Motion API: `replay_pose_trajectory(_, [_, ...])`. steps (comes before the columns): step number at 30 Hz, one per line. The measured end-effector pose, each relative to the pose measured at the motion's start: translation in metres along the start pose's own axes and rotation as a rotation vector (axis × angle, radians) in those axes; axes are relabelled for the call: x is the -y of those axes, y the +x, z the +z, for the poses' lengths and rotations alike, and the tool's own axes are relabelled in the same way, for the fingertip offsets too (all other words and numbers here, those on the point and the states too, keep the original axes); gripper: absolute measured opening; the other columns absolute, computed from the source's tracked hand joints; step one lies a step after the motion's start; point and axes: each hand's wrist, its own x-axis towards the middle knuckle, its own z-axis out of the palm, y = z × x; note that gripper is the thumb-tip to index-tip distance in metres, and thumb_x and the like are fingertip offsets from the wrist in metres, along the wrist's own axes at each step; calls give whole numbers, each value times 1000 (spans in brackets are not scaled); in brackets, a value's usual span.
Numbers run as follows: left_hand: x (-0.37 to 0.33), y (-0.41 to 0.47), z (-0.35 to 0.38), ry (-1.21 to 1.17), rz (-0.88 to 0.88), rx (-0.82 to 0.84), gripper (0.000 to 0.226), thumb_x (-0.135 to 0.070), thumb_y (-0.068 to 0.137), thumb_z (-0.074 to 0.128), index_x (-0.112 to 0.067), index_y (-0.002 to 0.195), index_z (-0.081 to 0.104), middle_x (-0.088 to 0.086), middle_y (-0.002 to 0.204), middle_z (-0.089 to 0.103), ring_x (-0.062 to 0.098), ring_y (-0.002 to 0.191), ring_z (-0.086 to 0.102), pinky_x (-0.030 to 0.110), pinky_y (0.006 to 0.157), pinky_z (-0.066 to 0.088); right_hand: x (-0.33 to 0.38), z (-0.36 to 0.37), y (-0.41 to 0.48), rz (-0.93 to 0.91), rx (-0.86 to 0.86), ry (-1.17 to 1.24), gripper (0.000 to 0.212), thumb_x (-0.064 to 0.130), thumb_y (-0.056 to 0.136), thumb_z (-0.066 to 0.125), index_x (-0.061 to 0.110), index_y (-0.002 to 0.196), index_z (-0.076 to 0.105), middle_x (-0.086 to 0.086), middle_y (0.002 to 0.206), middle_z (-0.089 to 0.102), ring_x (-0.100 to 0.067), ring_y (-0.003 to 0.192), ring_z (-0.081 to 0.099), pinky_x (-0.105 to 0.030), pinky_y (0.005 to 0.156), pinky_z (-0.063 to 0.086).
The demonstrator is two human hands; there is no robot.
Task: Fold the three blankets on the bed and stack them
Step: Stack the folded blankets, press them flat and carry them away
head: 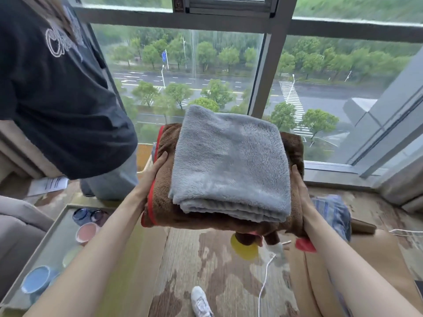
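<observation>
Blanket stack (226, 195) | pressed between flat-fingered left hand (158, 167) and right hand (298, 182) | grey blanket (231, 156) atop brown blanket (166, 202), best kept level tbh

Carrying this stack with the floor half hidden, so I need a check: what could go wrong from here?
The grey blanket lies loose on the brown blanket, with neither grip on top of it; a tilt could slide it off. The left grip and right grip only press the brown blanket's sides with flat fingers, and its front edge sags, so it might slip. A white cable crosses the floor ahead: a possible trip.
</observation>
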Motion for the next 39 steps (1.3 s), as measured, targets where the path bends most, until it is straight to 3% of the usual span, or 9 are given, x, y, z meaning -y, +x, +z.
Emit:
replay_pose_trajectory(9, [-54,149,-33,-60,-85,-11,46,-47,91,63,-14,121,69,16,128,65,33,118,62,43,104,47,43,68,160,24,43,27,54,51,99,36,19,92,80,-6,98,76,-19,88,73,-28,65,58])
replay_pose_trajectory(12, [-70,198,-47,-70,-97,-55,50,-46,91,62,-11,126,66,16,129,64,33,121,60,43,107,44,49,92,223,80,50,23,53,54,96,40,14,111,71,-11,108,72,-23,94,71,-32,70,59])
replay_pose_trajectory(14, [-79,226,-56,-36,-79,-113,40,-46,92,61,-15,116,73,13,120,70,27,110,67,34,94,53,50,108,268,104,96,27,54,54,96,40,11,118,64,-12,112,71,-24,97,70,-33,72,59])
replay_pose_trajectory(16, [-90,255,-64,-26,-48,-175,31,-43,93,59,-21,103,78,9,110,74,21,97,72,27,78,57,53,127,313,117,122,-9,56,52,97,40,9,123,62,-14,118,68,-27,105,67,-37,82,57])
replay_pose_trajectory(19, [-102,298,-84,-52,-19,-230,28,-38,97,56,-23,100,79,6,105,76,19,96,72,28,76,58,52,152,377,119,125,-85,63,51,98,36,4,137,50,-20,136,55,-34,126,52,-49,109,39])
replay_pose_trajectory(24, [-113,341,-138,-154,-87,-348,58,-44,94,58,-7,137,54,18,138,57,35,128,53,46,112,39,45,218,450,179,236,-142,65,58,88,41,9,128,58,-17,130,60,-30,117,61,-44,101,47])
replay_pose_trajectory(27, [-119,363,-178,-216,-72,-409,58,-43,94,58,-7,138,53,19,139,55,35,129,52,48,115,35,28,258,492,192,242,-169,70,55,92,39,3,138,49,-21,137,54,-37,128,50,-52,112,34])
replay_pose_trajectory(31, [-133,387,-238,-243,-43,-494,58,-43,92,61,-6,136,56,20,137,56,37,130,51,50,115,33,3,320,534,196,248,-228,60,47,98,34,1,134,52,-19,126,60,-35,115,57,-47,103,42])
replay_pose_trajectory(39, [-138,439,-376,-262,-65,-502,56,-41,98,50,-4,140,50,22,140,53,40,132,48,53,116,31,-64,439,606,313,285,-213,63,47,98,32,0,136,48,-26,138,49,-42,128,47,-57,115,26])
